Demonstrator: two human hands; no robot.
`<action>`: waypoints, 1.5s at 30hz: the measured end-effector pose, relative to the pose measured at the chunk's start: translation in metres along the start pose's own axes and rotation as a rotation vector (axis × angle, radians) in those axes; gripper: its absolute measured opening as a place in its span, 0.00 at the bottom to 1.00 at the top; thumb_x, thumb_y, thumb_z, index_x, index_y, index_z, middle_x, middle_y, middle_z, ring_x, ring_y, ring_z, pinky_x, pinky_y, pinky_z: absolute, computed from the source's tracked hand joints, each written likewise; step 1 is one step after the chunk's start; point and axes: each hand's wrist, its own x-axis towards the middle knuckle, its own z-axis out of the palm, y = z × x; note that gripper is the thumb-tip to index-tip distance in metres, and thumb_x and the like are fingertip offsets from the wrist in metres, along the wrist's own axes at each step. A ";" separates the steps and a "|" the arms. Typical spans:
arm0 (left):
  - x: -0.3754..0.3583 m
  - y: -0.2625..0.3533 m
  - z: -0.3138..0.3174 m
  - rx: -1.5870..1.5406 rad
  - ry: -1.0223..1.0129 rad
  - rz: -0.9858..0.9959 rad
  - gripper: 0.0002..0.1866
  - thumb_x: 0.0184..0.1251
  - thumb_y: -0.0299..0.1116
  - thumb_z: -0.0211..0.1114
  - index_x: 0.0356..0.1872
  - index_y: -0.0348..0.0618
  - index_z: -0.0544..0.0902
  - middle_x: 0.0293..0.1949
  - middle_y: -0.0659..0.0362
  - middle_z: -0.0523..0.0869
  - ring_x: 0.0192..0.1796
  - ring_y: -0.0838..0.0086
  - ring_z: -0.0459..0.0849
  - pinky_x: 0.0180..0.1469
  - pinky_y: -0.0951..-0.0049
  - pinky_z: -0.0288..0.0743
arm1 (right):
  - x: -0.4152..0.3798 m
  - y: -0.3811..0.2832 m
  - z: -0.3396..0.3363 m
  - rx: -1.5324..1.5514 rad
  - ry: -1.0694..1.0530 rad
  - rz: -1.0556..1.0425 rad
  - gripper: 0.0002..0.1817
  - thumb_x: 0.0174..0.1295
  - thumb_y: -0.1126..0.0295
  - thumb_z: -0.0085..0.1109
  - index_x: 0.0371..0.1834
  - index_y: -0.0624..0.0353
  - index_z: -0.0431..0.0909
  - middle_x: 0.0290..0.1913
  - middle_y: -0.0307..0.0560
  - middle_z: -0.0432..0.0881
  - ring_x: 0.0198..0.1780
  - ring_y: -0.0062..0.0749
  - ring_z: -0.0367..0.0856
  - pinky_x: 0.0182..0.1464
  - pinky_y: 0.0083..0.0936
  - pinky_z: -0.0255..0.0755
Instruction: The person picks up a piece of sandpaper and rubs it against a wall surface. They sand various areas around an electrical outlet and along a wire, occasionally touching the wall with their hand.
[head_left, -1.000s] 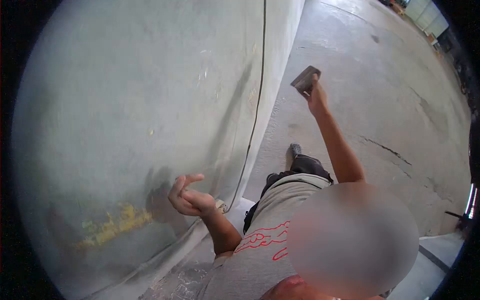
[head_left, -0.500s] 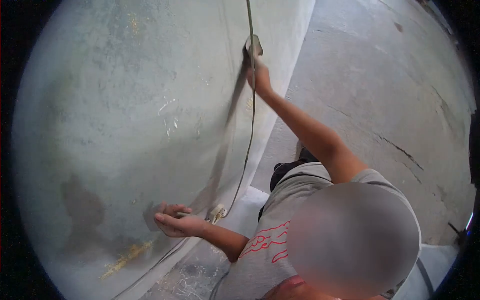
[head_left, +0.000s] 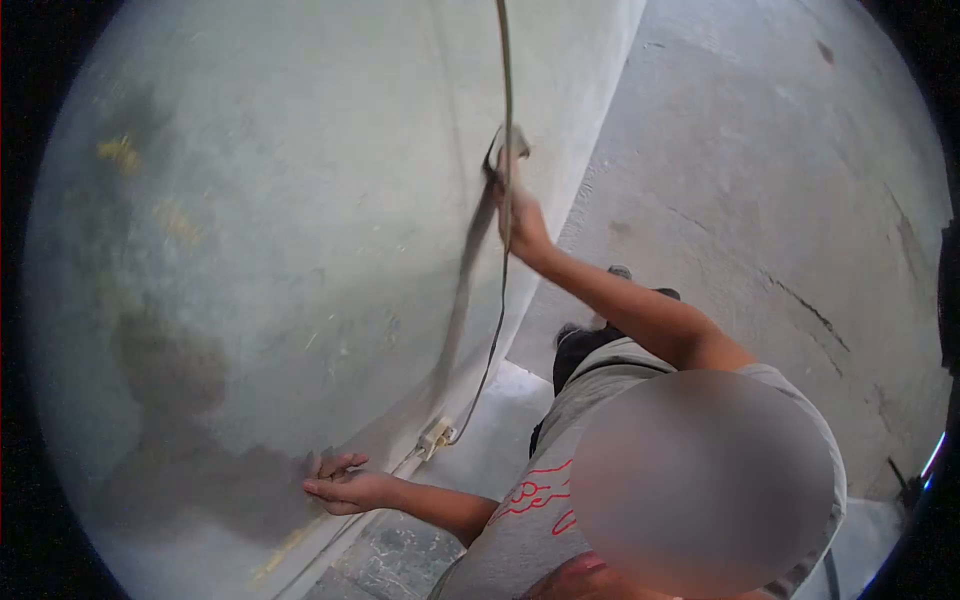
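Observation:
My right hand point(head_left: 522, 215) is closed around a flat, greyish scraper-like blade point(head_left: 517, 148), held against or very near the pale green wall point(head_left: 270, 230). Its handle is hidden in the fingers, and a hanging cable point(head_left: 506, 90) crosses in front of that hand. Lower on the wall, my left hand point(head_left: 345, 485) is turned palm up with its fingers curled. A small, flat grey piece point(head_left: 314, 462) shows by those fingers, too blurred to name.
A white electrical socket point(head_left: 436, 436) with wires sits low on the wall, near my left forearm. Yellowish patches point(head_left: 120, 153) mark the wall. The grey concrete floor point(head_left: 740, 200) has cracks, and my shoes point(head_left: 620, 272) stand on it.
My right hand has come down along the wall with the blade. The left hand has lowered a little, and the view has shifted slightly.

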 end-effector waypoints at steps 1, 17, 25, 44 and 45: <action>0.000 0.001 0.008 0.013 0.002 -0.004 0.25 0.75 0.47 0.41 0.31 0.33 0.75 0.11 0.60 0.72 0.10 0.80 0.65 0.15 0.83 0.61 | 0.000 -0.001 -0.001 -0.018 -0.002 -0.050 0.29 0.65 0.80 0.39 0.71 0.64 0.47 0.73 0.61 0.44 0.74 0.46 0.42 0.72 0.32 0.43; 0.017 -0.024 -0.001 0.076 0.019 0.005 0.34 0.72 0.57 0.37 0.25 0.33 0.77 0.10 0.58 0.73 0.09 0.76 0.68 0.09 0.79 0.61 | 0.009 0.015 -0.003 -0.020 0.102 -0.048 0.27 0.68 0.77 0.40 0.70 0.64 0.50 0.72 0.60 0.51 0.73 0.41 0.48 0.71 0.25 0.43; 0.019 -0.026 -0.018 -0.023 -0.342 0.028 0.34 0.72 0.57 0.35 0.33 0.32 0.77 0.15 0.56 0.77 0.13 0.74 0.73 0.14 0.80 0.68 | 0.019 0.030 0.002 0.018 0.142 -0.056 0.28 0.70 0.71 0.37 0.72 0.62 0.46 0.72 0.61 0.51 0.73 0.43 0.49 0.71 0.26 0.44; 0.034 -0.095 -0.102 -0.350 -0.404 0.246 0.26 0.75 0.45 0.36 0.28 0.34 0.74 0.13 0.58 0.74 0.09 0.75 0.71 0.14 0.80 0.66 | -0.056 0.050 0.068 0.013 0.112 0.036 0.38 0.71 0.48 0.23 0.70 0.72 0.37 0.73 0.65 0.34 0.75 0.50 0.29 0.73 0.33 0.31; 0.036 -0.096 -0.099 -0.434 -0.401 0.294 0.25 0.76 0.42 0.35 0.26 0.34 0.73 0.12 0.59 0.73 0.09 0.76 0.72 0.12 0.81 0.66 | -0.064 0.044 0.071 -0.020 0.126 0.032 0.39 0.71 0.47 0.23 0.70 0.72 0.36 0.73 0.65 0.34 0.75 0.50 0.29 0.73 0.33 0.30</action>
